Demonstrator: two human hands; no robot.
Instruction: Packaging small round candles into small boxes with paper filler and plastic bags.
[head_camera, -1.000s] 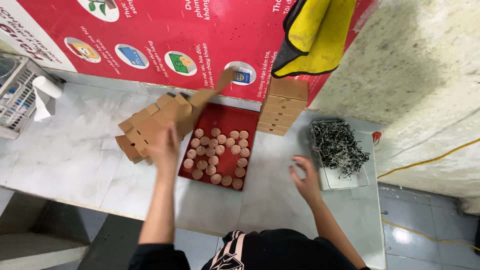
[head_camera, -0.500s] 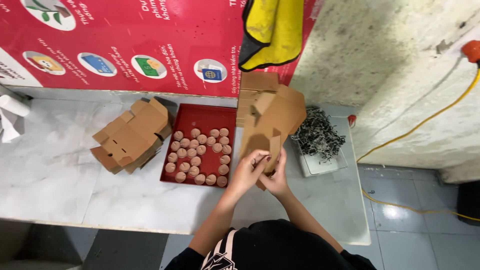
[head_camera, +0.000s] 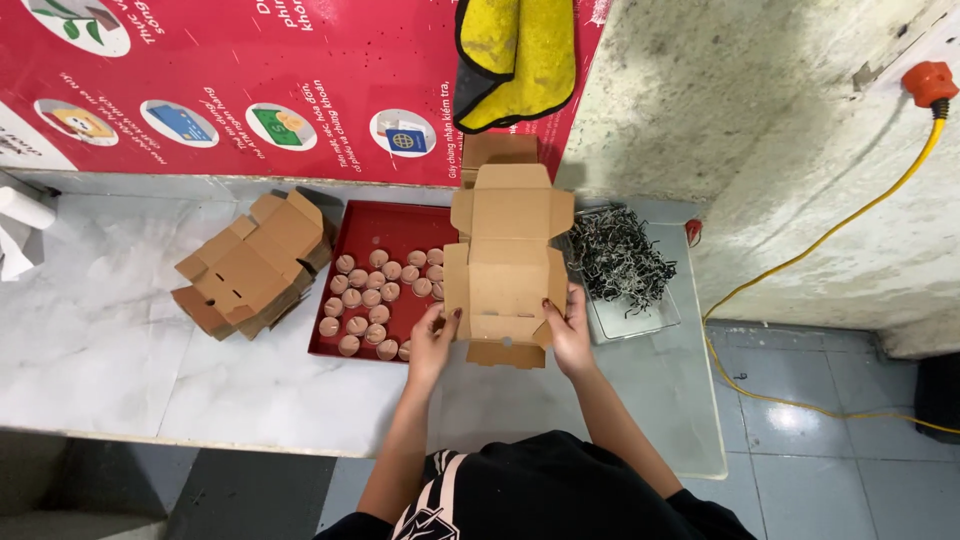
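Observation:
A flat, unfolded brown cardboard box (head_camera: 507, 260) is held up over the marble counter (head_camera: 110, 340). My left hand (head_camera: 432, 343) grips its lower left edge and my right hand (head_camera: 570, 330) grips its lower right edge. Just left of the box lies a red tray (head_camera: 390, 222) filled with several small round tan pieces (head_camera: 372, 297); the box hides the tray's right side. To the right sits a clear tray of dark shredded filler (head_camera: 620, 262).
A pile of flattened cardboard boxes (head_camera: 250, 265) lies on the counter's left. More folded boxes (head_camera: 500, 150) stand behind against a red poster wall. A yellow cloth (head_camera: 515, 55) hangs above. An orange plug with yellow cable (head_camera: 840, 225) runs down the right wall.
The cardboard box has been spread flat between both hands, which moved from its bottom middle out to its lower corners. One second ago my left hand was at the left pile.

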